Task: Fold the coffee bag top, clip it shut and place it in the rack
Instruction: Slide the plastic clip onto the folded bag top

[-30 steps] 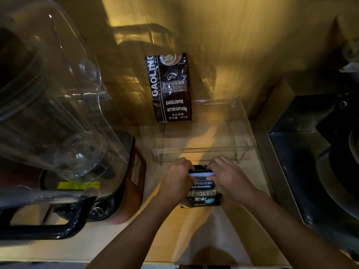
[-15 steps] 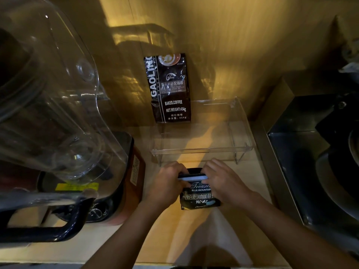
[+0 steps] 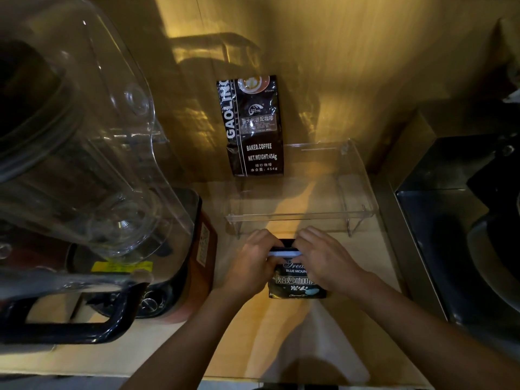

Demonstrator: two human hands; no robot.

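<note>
Small dark coffee bag [image 3: 295, 282] upright on the wooden counter [image 3: 253, 339], just in front of the clear rack [image 3: 301, 215]. Left hand [image 3: 250, 266] and right hand [image 3: 323, 260] closed on the bag's folded top from either side, pale clip [image 3: 284, 253] between the fingertips. Second, taller bag [image 3: 253, 128] standing in the rack's left end.

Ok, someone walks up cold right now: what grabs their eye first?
Both hands, left hand and right hand, meet on a small dark coffee bag with a pale clip across its top. Behind stands a clear rack holding another coffee bag, and a big clear blender jug fills the left.
</note>
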